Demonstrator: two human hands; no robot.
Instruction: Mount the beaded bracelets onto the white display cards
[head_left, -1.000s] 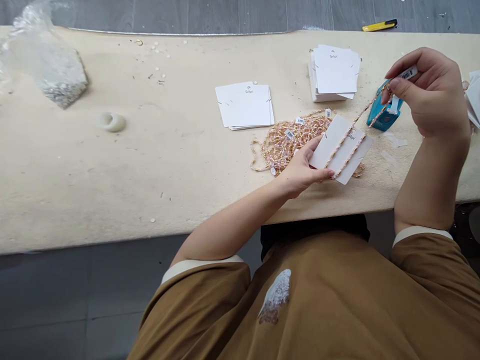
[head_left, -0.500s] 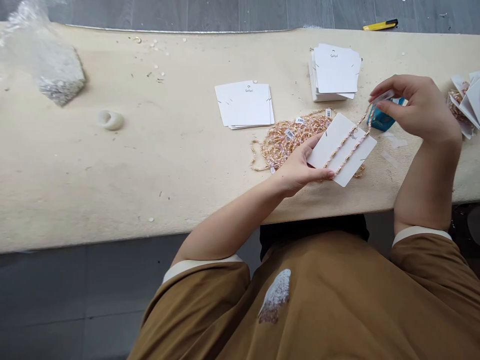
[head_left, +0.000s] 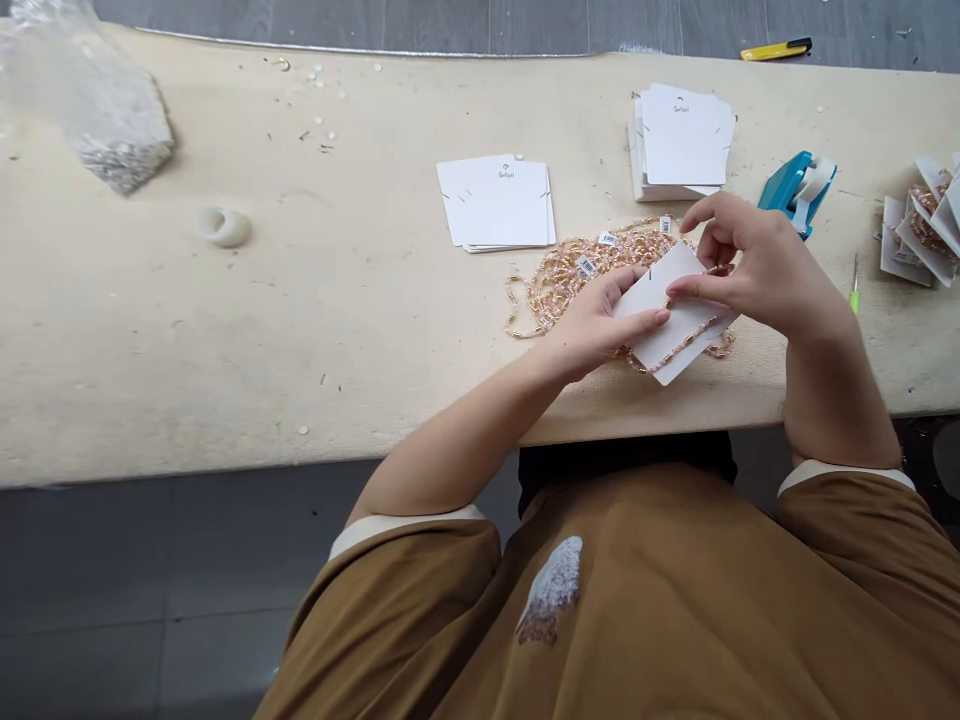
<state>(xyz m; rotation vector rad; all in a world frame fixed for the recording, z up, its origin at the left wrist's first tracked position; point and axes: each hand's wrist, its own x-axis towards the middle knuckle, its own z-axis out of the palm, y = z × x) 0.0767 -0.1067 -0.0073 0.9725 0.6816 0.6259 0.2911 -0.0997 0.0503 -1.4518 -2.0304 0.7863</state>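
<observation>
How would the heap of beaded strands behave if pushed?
The heap would probably slump and spread rather than slide as a block, since its strands curve loosely. Because they overlap, some may drag others along.

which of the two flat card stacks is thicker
The right stack, nearer the tape dispenser: its side shows a deep edge, while the left stack looks only a few cards thick.

From the held card [head_left: 671, 330], we note a gap at 1 o'clock between card stack [head_left: 684, 145] and tape dispenser [head_left: 784, 180]; bead pile [head_left: 566, 272] obstructs 10 o'clock.
</observation>
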